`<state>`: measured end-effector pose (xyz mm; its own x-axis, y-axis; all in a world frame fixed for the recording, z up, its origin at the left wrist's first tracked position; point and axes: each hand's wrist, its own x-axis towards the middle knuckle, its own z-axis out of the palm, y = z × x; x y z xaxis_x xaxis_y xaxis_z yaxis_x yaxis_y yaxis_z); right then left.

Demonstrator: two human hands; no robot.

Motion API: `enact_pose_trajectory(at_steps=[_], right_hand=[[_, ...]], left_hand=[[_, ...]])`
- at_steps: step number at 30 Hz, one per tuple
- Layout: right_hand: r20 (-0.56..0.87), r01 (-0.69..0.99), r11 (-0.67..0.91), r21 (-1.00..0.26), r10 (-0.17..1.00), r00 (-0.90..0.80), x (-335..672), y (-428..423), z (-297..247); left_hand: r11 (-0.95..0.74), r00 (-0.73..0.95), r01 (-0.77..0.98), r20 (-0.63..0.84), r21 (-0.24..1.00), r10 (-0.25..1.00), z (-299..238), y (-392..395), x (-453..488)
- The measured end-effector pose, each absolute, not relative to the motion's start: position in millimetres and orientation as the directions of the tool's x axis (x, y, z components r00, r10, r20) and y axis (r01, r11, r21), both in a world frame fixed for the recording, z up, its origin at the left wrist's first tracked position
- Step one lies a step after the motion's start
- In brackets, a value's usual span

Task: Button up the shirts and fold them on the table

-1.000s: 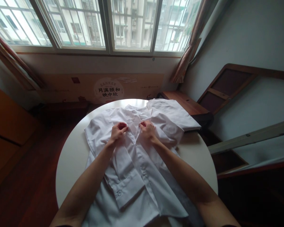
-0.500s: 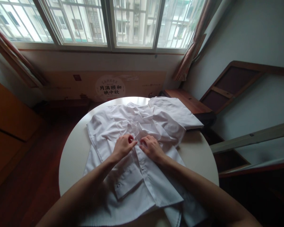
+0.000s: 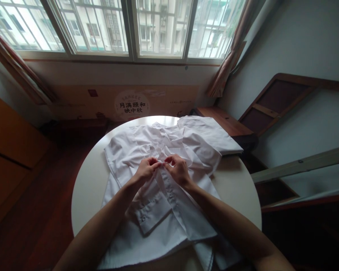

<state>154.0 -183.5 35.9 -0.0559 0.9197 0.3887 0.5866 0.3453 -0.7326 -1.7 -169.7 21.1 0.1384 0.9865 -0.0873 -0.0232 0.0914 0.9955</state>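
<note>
A white button-up shirt point(image 3: 124, 158) lies spread and wrinkled over a round white table point(image 3: 87, 192). Its front placket runs toward me, with small buttons showing along it. A sleeve cuff with buttons point(image 3: 152, 216) rests across the shirt's front. My left hand point(image 3: 147, 168) pinches the fabric at the placket, below the collar area. Close beside it, my right hand point(image 3: 177, 168) pinches the same strip, thumbs nearly touching. Whether a button sits between the fingertips is hidden.
Folded white cloth point(image 3: 209, 131) lies at the table's back right edge. Behind stand a wooden bench-like piece point(image 3: 226, 122) and a long printed box point(image 3: 169, 99) under the window. An orange cabinet point(image 3: 11, 150) is on the left.
Both hands have come together and closed on the placket, lifting it slightly. The cuff and the shirt's lower front have shifted a little.
</note>
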Motion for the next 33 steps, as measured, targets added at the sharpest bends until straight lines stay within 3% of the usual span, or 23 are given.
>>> enact_pose_trajectory(at_steps=[13, 21, 24, 29, 33], right_hand=[[0.208, 0.392, 0.247, -0.886, 0.968, -0.139, 151, -183, 42], [0.362, 0.543, 0.313, -0.780, 0.932, -0.018, 145, -177, 46], [0.416, 0.569, 0.375, -0.732, 0.907, -0.063, 141, -169, 48], [0.413, 0.627, 0.388, -0.676, 0.904, -0.115, 132, -153, 51], [0.369, 0.657, 0.332, -0.677, 0.925, -0.087, 125, -147, 46]], left_hand=[[0.130, 0.263, -0.071, -0.107, 0.989, 0.959, 47, -175, -11], [0.054, 0.226, -0.039, -0.044, 0.998, 0.973, 48, -167, -9], [-0.011, 0.222, -0.008, 0.012, 1.000, 0.975, 46, -154, -13], [-0.117, 0.195, 0.023, 0.110, 0.993, 0.975, 40, -131, -21], [-0.050, 0.147, -0.017, 0.051, 0.999, 0.988, 38, -129, -22]])
